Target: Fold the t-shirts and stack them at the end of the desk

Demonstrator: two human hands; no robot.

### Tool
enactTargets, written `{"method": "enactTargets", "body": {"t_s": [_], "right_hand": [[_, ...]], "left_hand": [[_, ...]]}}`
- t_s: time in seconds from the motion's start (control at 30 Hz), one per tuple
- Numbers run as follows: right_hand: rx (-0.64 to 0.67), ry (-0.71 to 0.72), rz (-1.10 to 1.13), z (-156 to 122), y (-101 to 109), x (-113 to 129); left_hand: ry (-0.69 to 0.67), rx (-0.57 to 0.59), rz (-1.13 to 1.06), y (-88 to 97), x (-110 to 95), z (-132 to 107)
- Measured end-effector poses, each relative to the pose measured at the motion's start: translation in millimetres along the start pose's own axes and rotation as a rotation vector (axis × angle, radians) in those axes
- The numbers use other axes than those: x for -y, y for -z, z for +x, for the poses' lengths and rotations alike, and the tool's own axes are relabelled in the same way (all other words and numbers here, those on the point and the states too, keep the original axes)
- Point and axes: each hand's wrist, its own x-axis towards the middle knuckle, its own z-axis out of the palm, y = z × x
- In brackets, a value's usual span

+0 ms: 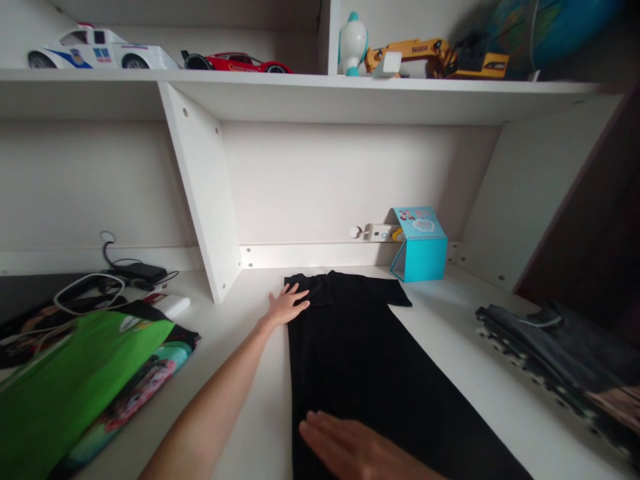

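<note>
A black short-sleeved garment lies flat on the white desk, its collar end toward the back wall. Its left side is folded inward, with that sleeve laid over the upper part; the right sleeve sticks out. My left hand rests with spread fingers on the folded edge near the top left. Lower down, my right hand is stretched flat over the cloth near its left edge, fingers side by side and slightly blurred. Whether the right palm presses on the fabric, I cannot tell. The garment's bottom end runs out of view.
Folded clothes, a green shirt on top, lie at left beside cables and a black adapter. Another clothes stack is at right. A blue desk calendar stands behind, near a power strip. Toys line the shelf above.
</note>
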Motion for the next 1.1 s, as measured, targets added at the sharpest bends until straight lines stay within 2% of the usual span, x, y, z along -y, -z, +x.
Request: {"method": "enactTargets", "body": {"t_s": [0.07,0.17,0.23,0.3,0.4,0.53,0.67,0.93,1.1], "right_hand": [[0.14,-0.262,0.18,6.9,29.7,-26.8],[0.125,-0.665,0.235,32.9,48.7,-88.2],[0.099,-0.807,0.209,57.1,42.4,-134.4],[0.082,-0.911,0.19,82.4,27.4,-173.8],[0.057,-1.045,0.183,115.2,0.9,-208.1],[0.016,-1.168,0.157,142.0,-29.6,-214.5],[-0.046,-1.203,0.109,152.3,-46.6,-210.0],[-0.131,-1.171,0.065,146.0,-50.3,-216.9],[-0.161,-1.108,-0.029,145.2,-47.1,-212.0]], "left_hand": [[0.005,0.01,0.007,-0.6,-0.9,0.7],[0.014,-0.003,-0.004,-1.6,-2.1,0.8],[0.02,-0.011,-0.017,-1.8,-2.8,0.3],[0.032,-0.013,-0.019,-1.5,-3.0,-0.2],[0.042,-0.007,0.007,-1.2,-2.0,0.2],[0.053,-0.008,0.042,-4.1,0.8,3.0],[0.076,-0.026,0.061,-9.8,3.6,6.5],[0.11,-0.029,0.056,-11.5,3.7,7.1],[0.113,-0.021,0.052,-9.7,2.4,5.3]]}}
